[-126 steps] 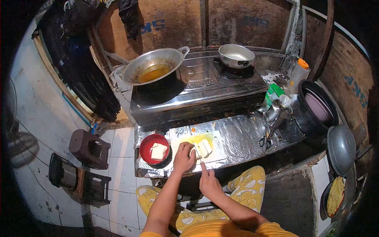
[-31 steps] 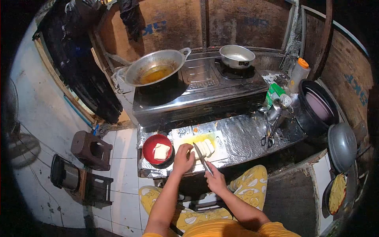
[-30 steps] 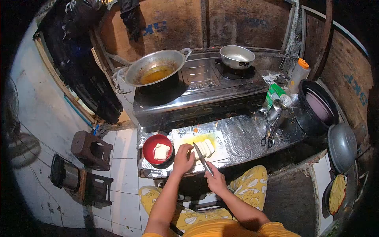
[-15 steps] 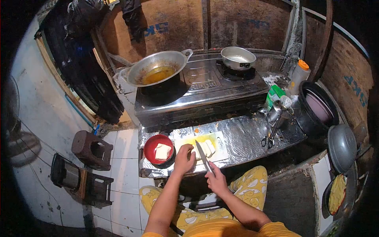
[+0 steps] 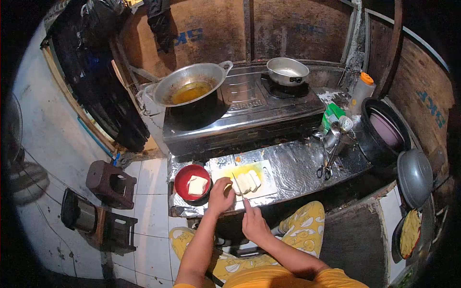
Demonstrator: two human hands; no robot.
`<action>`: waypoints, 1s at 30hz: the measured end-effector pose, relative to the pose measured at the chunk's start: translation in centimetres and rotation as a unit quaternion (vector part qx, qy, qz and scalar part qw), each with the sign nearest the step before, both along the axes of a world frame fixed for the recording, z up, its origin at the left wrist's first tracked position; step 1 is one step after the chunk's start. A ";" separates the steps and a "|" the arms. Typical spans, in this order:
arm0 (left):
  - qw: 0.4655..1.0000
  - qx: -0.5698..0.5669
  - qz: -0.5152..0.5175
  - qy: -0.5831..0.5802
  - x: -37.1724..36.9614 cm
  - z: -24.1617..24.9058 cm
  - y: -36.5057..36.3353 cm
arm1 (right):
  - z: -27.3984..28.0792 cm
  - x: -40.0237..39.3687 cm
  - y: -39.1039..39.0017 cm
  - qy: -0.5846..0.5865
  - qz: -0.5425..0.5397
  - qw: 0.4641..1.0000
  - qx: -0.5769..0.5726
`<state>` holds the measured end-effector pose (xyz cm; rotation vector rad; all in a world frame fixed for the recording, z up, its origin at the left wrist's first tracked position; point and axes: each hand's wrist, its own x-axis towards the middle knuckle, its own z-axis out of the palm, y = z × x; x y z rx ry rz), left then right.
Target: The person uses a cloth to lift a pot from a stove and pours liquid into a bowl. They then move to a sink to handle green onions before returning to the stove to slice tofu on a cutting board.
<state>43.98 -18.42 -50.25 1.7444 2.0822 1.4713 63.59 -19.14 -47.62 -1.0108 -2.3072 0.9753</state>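
Note:
A white block cut into several slices (image 5: 247, 182) lies on the yellow-stained white cutting board (image 5: 270, 185). My left hand (image 5: 221, 195) rests at the board's left side, its curled fingers against the left end of the block. In my right hand (image 5: 256, 224) is a knife (image 5: 238, 185), held by its handle at the board's front edge, with its blade angled up and left beside the slices. Just left of my left hand stands a red bowl (image 5: 181, 180) with a white block (image 5: 197, 186) in it.
Behind the board is a two-burner stove (image 5: 240, 125) bearing a wok (image 5: 165, 86) with oil and a small pot (image 5: 288, 72). Scissors (image 5: 324, 172), utensils and a black tub (image 5: 366, 139) are at the right. Stools (image 5: 110, 184) stand at the left.
My right hand has moved slightly left and down with the knife, whose blade now lies further left, near my left fingers. More of the slices show to its right.

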 end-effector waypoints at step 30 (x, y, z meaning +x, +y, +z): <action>1.000 -0.012 0.000 -0.009 0.0 -0.6 0.0 | -1.9 -0.4 0.1 -0.061 0.014 0.996 0.061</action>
